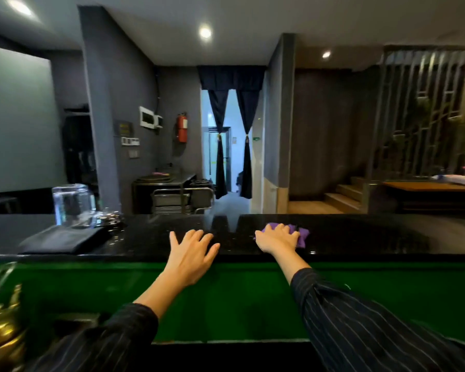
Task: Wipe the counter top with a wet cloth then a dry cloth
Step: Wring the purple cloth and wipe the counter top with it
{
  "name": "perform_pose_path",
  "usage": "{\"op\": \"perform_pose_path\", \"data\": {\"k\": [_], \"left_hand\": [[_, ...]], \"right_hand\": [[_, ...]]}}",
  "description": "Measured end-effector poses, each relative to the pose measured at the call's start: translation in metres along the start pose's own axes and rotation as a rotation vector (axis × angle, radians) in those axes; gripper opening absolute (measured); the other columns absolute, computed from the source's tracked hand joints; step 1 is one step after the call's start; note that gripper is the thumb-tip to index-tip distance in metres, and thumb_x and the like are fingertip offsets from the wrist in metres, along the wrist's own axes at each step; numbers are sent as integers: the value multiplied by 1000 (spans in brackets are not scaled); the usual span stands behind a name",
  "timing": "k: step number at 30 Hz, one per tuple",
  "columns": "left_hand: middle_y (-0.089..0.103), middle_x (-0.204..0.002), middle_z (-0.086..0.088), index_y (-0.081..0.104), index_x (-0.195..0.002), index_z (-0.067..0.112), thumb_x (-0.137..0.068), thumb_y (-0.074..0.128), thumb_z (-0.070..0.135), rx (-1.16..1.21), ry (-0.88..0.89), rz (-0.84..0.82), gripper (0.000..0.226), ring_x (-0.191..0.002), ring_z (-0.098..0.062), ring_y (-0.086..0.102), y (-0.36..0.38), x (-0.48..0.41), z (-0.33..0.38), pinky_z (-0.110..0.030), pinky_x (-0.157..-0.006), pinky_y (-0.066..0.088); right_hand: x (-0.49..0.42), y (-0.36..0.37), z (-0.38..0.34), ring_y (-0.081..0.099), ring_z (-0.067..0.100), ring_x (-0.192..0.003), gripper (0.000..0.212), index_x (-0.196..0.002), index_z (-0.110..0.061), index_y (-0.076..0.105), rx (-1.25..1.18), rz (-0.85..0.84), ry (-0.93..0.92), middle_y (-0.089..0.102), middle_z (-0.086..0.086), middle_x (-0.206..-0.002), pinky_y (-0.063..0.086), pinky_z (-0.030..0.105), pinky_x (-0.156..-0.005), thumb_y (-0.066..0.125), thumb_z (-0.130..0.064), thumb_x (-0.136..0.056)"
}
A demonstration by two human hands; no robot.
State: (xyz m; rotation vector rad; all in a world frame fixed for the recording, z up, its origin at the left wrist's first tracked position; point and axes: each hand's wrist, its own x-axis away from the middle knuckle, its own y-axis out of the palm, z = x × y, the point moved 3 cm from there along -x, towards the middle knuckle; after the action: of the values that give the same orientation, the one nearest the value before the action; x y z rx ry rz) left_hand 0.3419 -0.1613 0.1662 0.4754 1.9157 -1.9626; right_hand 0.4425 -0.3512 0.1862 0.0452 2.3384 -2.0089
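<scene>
Right hand [278, 238] presses flat on the purple cloth [302, 234] at centre-right of the black counter top [145, 237], fingers spread over it; left hand [189, 251] rests open and empty nearby. Unwiped counter stretches rightward; a folded dark cloth [65, 238] lies well left.

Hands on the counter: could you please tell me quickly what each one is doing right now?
Left hand: open, fingers spread, flat on the black counter top, holding nothing.
Right hand: pressed down on the purple cloth, palm over it.
</scene>
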Motion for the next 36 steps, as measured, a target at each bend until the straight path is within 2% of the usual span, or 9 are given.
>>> {"op": "perform_pose_path", "data": {"k": [2,6,11,15,19,21,23,27,36], "left_hand": [[43,-141,5,41,-137,28,-78,-2,66,-11,-106,-48,81,-138,-20,31,-1,14,-48,-69,-106,12],[30,-152,8,30,-143,33,-92,21,63,55,-203,-114,60,-144,-16,21,-10,39,-131,-61,-113,4],[38,-146,5,34,-138,28,-66,2,79,39,-175,-63,94,-138,-16,31,-14,48,-148,-39,-113,15],[39,-146,6,35,-138,26,-67,-2,73,27,-151,-12,93,-138,-15,30,-9,47,-151,-38,-114,15],[35,-146,8,32,-140,26,-64,-11,84,35,-119,5,104,-139,-12,25,-7,48,-154,-37,-115,9],[34,-146,8,32,-139,27,-66,-10,81,40,-115,18,100,-139,-11,24,-6,48,-154,-36,-115,7],[30,-148,8,29,-141,27,-71,-4,79,50,-114,24,93,-141,-10,20,-4,48,-155,-36,-115,5],[1,-160,5,-1,-151,27,-90,12,65,40,-131,-7,73,-147,-14,0,1,49,-155,-40,-118,-2],[-16,-159,-3,-17,-149,18,-95,23,57,67,-162,-77,78,-147,-17,-11,-7,51,-149,-40,-118,-2]], "right_hand": [[3,4,-39,23,36,-144,62,-150,-18,34,-19,-4,-76,29,18,-156,17,52,-114,24,-51,-99],[16,23,-153,23,35,-145,61,-148,-22,37,-46,-76,-303,27,17,-157,17,53,-113,27,-53,-97],[37,39,-256,17,27,-149,55,-152,-31,29,-30,-151,-652,21,5,-162,10,58,-115,22,-47,-100],[-5,35,-224,13,21,-152,68,-153,-40,22,12,-194,-708,17,-7,-164,6,55,-119,16,-66,-91],[-85,30,-121,12,20,-152,67,-154,-38,21,-35,-185,-424,14,-8,-164,6,53,-121,13,-69,-95],[-190,57,-63,10,23,-152,117,-153,-42,20,-26,-174,-309,12,-9,-165,6,55,-120,-7,-100,-55],[-245,69,-38,5,25,-152,145,-152,-44,19,44,-224,-248,8,-9,-165,5,55,-120,-11,-106,-24],[-117,15,-86,4,30,-152,76,-156,-33,12,95,-191,-135,4,3,-166,3,53,-119,11,-73,-92],[0,41,-265,5,23,-153,61,-156,-34,13,69,-200,-627,5,-1,-166,1,58,-119,17,-58,-100]]}}
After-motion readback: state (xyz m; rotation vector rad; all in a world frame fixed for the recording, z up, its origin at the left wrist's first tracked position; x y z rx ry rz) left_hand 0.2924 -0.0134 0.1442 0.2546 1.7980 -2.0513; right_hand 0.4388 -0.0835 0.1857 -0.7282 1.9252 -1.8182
